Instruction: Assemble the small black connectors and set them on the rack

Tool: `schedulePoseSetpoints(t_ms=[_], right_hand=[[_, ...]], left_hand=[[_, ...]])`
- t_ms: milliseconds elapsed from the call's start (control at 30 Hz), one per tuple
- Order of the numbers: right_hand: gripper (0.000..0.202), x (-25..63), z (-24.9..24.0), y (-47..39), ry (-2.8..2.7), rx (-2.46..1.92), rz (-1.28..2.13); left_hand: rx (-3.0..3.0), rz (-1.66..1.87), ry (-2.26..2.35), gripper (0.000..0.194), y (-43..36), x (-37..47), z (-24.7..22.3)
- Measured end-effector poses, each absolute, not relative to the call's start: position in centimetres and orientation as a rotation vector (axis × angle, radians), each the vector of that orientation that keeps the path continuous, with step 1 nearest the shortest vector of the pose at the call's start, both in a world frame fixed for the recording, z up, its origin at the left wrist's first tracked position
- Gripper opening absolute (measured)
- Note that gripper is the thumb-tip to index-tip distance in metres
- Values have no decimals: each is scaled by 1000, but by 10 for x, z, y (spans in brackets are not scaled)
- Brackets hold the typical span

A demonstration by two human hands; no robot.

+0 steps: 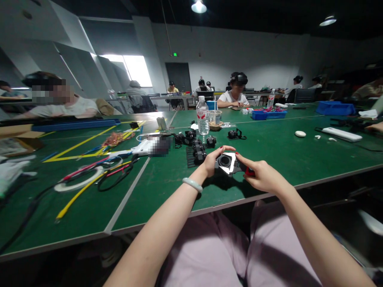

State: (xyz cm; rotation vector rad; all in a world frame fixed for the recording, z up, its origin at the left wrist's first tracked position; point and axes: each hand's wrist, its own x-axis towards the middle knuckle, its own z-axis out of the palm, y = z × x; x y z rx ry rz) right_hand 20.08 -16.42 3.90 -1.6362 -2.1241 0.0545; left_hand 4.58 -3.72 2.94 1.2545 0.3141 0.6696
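Observation:
Above the near edge of the green table, my left hand (pixel 213 160) grips the left side of a black device with a round, lens-like ring and a bright white plate (pixel 226 161). From the right, my right hand (pixel 261 173) is closed at the device's other side, its index finger reaching to the white plate. A small red and black piece (pixel 249 172) shows between the fingers of that hand; its kind is unclear. Several black parts (pixel 198 151) with rounded housings lie just beyond my left hand.
A water bottle (pixel 202 117) and a cup (pixel 215 116) stand behind the parts. Cables and a yellow strap (pixel 80 192) spread on the left. A white power bank (pixel 342 134) and white case (pixel 300 134) lie right. Blue trays (pixel 335 108) and a seated person (pixel 232 97) are across.

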Motion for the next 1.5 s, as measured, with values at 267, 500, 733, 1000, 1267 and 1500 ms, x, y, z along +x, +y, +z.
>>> schedulePoseSetpoints(t_ms=[267,500,733,1000,1267,1500], right_hand=[[70,186,34,-170,-2053,-1781,-15],[67,174,37,-179,-2028,-1955,-110],[66,157,41,-186,-1969,-2167,-175],[67,134,35,-192,-1816,-2278,-266],[66,122,31,-195,-1723,-2342,-249],[70,114,25,-197,-1650,-2351,-243]], left_hand=[[1269,738,318,32,-36,46,26],[1249,714,313,35,-36,47,25],[1254,695,299,36,-36,47,24],[1256,699,276,37,-38,46,22],[1280,743,286,38,-41,48,22],[1329,819,305,37,-44,51,20]])
